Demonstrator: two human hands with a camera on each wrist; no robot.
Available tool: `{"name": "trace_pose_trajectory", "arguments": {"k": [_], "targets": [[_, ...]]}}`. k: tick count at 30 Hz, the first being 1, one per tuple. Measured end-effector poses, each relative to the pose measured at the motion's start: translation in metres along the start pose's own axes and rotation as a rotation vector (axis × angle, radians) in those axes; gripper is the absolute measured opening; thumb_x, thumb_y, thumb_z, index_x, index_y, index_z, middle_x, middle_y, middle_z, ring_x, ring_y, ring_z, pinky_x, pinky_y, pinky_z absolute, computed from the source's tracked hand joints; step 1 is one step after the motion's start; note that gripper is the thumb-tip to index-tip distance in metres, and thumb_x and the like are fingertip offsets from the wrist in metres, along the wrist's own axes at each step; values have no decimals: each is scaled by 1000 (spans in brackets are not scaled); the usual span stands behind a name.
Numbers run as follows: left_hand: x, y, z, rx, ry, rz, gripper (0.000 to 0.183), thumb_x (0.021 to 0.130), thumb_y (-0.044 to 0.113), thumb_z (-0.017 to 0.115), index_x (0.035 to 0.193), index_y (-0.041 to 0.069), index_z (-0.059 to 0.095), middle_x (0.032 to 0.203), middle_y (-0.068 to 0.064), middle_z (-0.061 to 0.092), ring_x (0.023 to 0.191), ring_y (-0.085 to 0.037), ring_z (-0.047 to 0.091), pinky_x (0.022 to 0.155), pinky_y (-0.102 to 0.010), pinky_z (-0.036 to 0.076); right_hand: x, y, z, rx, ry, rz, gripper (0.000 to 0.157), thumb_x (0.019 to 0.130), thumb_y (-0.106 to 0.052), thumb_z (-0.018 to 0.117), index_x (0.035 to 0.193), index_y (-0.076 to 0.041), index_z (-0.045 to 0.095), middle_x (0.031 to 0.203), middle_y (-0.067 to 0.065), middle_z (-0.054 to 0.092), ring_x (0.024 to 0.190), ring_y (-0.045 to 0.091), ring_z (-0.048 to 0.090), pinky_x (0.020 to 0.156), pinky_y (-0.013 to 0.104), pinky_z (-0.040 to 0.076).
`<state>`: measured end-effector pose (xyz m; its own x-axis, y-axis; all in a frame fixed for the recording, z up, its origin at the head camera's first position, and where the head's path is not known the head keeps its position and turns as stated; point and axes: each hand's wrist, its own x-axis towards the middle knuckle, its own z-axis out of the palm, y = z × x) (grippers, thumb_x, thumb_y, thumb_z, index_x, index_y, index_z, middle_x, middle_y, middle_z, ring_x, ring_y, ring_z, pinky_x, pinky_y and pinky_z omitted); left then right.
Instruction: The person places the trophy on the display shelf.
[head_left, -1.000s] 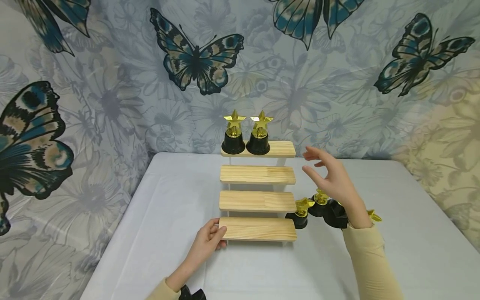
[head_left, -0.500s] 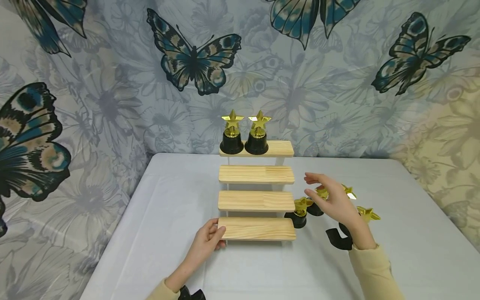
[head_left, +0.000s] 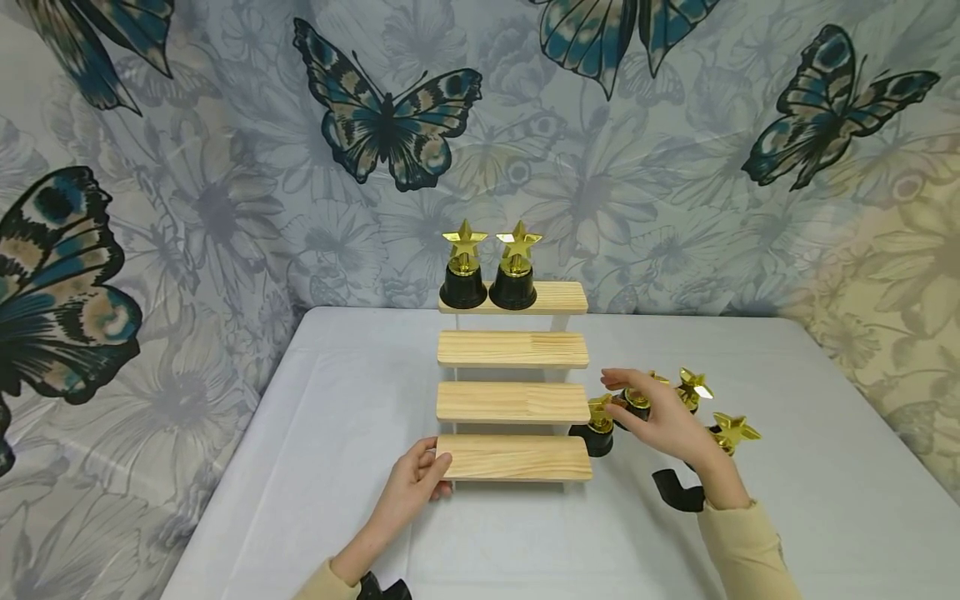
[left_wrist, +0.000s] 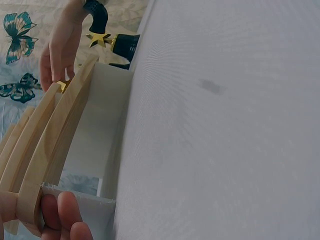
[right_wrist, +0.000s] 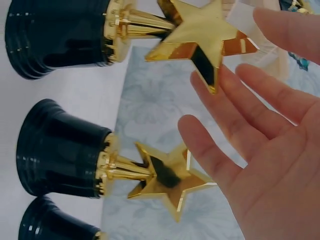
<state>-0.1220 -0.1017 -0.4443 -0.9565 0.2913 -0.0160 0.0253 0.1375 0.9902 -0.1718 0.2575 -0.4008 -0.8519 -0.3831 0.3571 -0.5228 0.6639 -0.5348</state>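
A tiered stand with light wooden shelves point(head_left: 513, 458) is on the white-covered table. My left hand point(head_left: 411, 482) grips the left end of its lowest shelf; in the left wrist view its fingers point(left_wrist: 69, 207) curl under the board. My right hand point(head_left: 663, 425) is beside the stand's right side, fingers extended. In the right wrist view, a gold star trophy point(right_wrist: 197, 32) with a black base lies between thumb and fingers; whether they touch it is unclear. Two matching trophies, left point(head_left: 463, 283) and right point(head_left: 513, 285), stand side by side on the top shelf.
More star trophies, including one at the back point(head_left: 693, 387) and one farther right point(head_left: 731, 430), stand partly hidden behind my right hand. A black curved band point(head_left: 677, 492) shows at my right wrist. A butterfly-print cloth point(head_left: 360, 250) hangs behind the table point(head_left: 330, 400).
My right hand has come down from beside the top shelf to the trophies at the stand's lower right. The left hand has kept its grip on the lowest shelf.
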Motion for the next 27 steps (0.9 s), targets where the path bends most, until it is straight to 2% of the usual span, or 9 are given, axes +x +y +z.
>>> {"name": "trace_pose_trajectory", "arguments": {"k": [8, 19, 27], "targets": [[0, -2, 0, 4, -1, 3, 40, 98, 11, 49, 126, -16, 40, 88, -16, 63, 66, -28, 62, 56, -29, 50, -4, 3, 5, -6, -23, -13, 40, 83, -8, 70, 120, -5, 57, 113, 7, 61, 95, 18, 59, 80, 43, 48], [-1, -1, 0, 5, -5, 7, 41, 98, 11, 48, 127, -16, 39, 86, -15, 63, 65, -27, 61, 56, -31, 50, -9, 6, 8, -8, -24, -1, 40, 83, -7, 70, 121, -6, 58, 110, 4, 62, 89, 11, 58, 76, 41, 49], [0, -2, 0, 1, -9, 6, 41, 98, 12, 49, 127, -15, 40, 85, -14, 62, 65, -25, 61, 56, -30, 50, -10, 7, 11, -4, -10, 14, 37, 84, -7, 69, 119, -6, 59, 108, 3, 63, 90, 14, 59, 74, 36, 50]]}}
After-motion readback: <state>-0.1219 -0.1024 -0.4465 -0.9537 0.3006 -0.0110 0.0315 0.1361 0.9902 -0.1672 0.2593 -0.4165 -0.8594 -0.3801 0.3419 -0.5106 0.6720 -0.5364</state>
